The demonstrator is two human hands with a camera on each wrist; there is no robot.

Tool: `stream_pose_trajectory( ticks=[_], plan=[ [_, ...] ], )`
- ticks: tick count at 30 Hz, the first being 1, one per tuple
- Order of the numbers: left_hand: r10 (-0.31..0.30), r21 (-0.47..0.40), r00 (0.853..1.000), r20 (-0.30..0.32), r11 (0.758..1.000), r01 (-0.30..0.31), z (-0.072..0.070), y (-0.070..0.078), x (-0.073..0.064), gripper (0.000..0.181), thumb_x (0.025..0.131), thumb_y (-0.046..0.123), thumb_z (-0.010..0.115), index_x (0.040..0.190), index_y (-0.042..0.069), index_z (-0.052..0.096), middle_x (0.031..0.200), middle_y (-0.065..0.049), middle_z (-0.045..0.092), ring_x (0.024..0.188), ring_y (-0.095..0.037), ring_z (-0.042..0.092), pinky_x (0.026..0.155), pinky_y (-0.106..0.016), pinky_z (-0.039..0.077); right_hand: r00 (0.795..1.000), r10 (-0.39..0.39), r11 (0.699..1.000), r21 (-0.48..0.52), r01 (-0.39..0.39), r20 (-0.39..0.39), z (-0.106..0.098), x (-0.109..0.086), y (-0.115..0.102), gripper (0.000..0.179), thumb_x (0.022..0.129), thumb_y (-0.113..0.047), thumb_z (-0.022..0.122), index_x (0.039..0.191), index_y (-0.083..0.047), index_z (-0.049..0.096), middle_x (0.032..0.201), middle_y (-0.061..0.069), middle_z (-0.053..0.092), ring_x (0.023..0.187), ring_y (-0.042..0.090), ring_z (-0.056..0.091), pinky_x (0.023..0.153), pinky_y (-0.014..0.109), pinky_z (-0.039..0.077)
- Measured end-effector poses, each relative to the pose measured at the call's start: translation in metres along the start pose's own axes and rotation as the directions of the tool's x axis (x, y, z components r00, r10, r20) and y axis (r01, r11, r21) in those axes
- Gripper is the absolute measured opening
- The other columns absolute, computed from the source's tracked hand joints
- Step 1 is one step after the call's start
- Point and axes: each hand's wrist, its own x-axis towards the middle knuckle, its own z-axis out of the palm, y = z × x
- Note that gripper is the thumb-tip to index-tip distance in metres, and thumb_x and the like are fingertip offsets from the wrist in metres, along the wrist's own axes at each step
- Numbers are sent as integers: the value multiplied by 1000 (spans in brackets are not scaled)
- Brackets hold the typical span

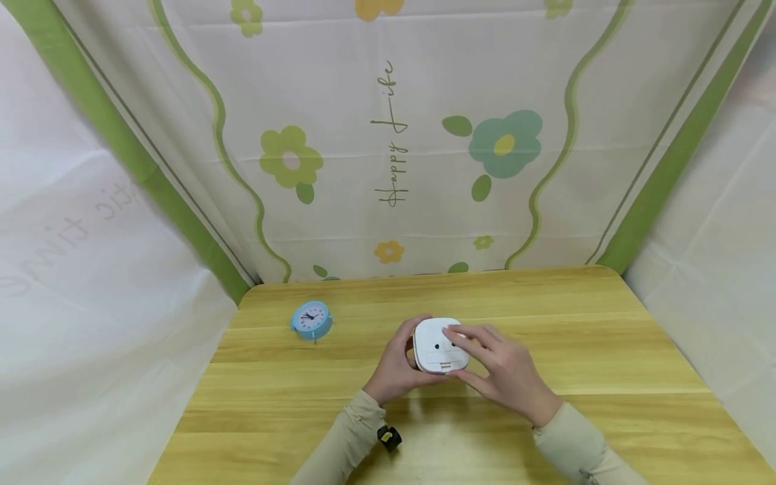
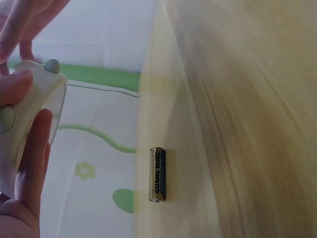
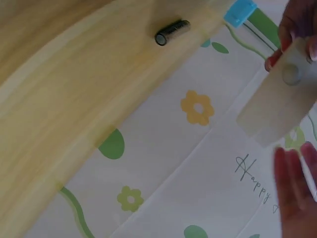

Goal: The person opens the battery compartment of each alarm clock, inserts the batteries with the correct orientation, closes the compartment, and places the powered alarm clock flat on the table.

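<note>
A white, rounded-square alarm clock (image 1: 432, 337) is held above the table with its back up, showing two dark knobs and a battery cover. My left hand (image 1: 397, 367) grips it by the left side, thumb and fingers around the rim; the left wrist view shows this grip on the clock's body (image 2: 42, 91). My right hand (image 1: 506, 370) has its fingers extended over the back, the thumb at the lower edge close to the cover's latch. A battery (image 2: 157, 174) lies on the table, also seen in the right wrist view; in the head view it is hidden.
A small blue alarm clock (image 1: 312, 320) sits on the wooden table (image 1: 273, 404), to the left near the back edge. Behind the table hangs a flower-printed cloth (image 1: 339, 87), with white cloth on both sides.
</note>
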Motion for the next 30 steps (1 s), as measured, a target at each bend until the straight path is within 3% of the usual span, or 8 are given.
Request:
stream_pose_trajectory(
  ticks=[3, 5, 10, 20, 26, 30],
  plan=[
    [1, 24, 1000, 1, 1000, -1, 0, 0, 0, 104, 75, 4, 93, 157, 32, 36, 151, -1, 45, 123, -23, 57, 85, -34, 66, 988, 69, 997, 7, -71, 141, -1, 3, 2, 99, 67, -36, 97, 153, -16, 52, 148, 7, 57, 126, 26, 61, 91, 39, 63],
    [11, 40, 1000, 4, 999, -11, 0, 0, -1, 104, 75, 5, 93, 158, 32, 36, 151, -2, 45, 123, -23, 57, 84, -33, 66, 974, 90, 995, 15, -95, 207, 0, 5, 2, 112, 61, -31, 101, 158, -15, 45, 156, 11, 50, 135, 31, 55, 103, 49, 58],
    [42, 77, 999, 34, 996, -44, 2, 1, 0, 106, 75, 9, 94, 159, 31, 34, 152, -2, 45, 126, -26, 55, 83, -31, 66, 951, 125, 990, 26, -137, 283, 5, 8, 2, 121, 58, -25, 103, 160, -11, 39, 156, 14, 49, 135, 35, 55, 105, 53, 56],
    [17, 77, 994, 111, 997, -25, -2, 4, 1, 114, 73, 5, 94, 161, 35, 28, 157, 4, 39, 130, -26, 53, 87, -32, 65, 930, 192, 978, 19, -208, 315, 5, 7, -1, 122, 60, -25, 102, 161, -9, 37, 146, 13, 56, 126, 31, 60, 96, 48, 62],
    [3, -15, 989, 148, 1000, -1, -7, -1, -1, 120, 77, 1, 91, 166, 29, 16, 169, 1, 24, 142, -30, 48, 98, -33, 61, 918, 257, 948, 104, -299, 302, 2, 5, -1, 127, 58, -22, 103, 163, -14, 33, 143, 12, 56, 121, 30, 63, 93, 48, 63],
    [-3, -40, 989, 151, 999, 9, -10, -3, -2, 112, 80, 4, 89, 165, 31, 21, 165, -1, 33, 142, -26, 48, 105, -34, 58, 918, 267, 929, 177, -326, 291, 2, 5, -2, 130, 57, -23, 103, 164, -15, 30, 142, 10, 57, 121, 31, 63, 98, 52, 60]
  ],
)
